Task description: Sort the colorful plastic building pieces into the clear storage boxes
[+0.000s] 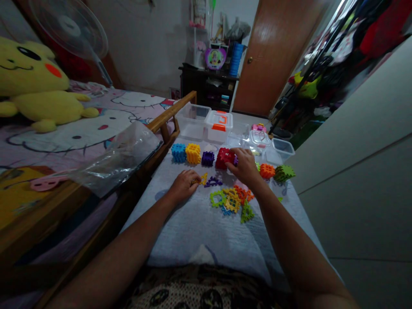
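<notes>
Fingers, left hand [184,184]: curled together, tips closed on the near edge of a yellow flat piece [203,178], which pokes out to the right of them, low over the cloth.
Fingers, right hand [245,166]: bent and clamped over the top and right side of a red cube [223,158]; the palm faces down.
Where the red cube is: standing on the pale blue cloth [199,231], fourth in a row of built cubes, ahead of the left hand and to its right.
Key relation: the yellow flat piece lies near the red cube, just in front of it and to its left. The right hand already covers the cube; the left hand is the nearer one to the flat piece.
Row of cubes: blue cube [178,152], yellow cube [193,153] and purple cube [207,159] to the left of the red one; orange cube [267,171] and green cube [284,173] to its right.
Loose parts: a purple flat piece [213,182] just beside the yellow one; a loose pile of flat pieces [231,201] under the right wrist.
Beyond: clear plastic boxes [219,122] behind the row.
Left side: a plastic bag [119,159] and a yellow plush toy [35,86] on a bed.
</notes>
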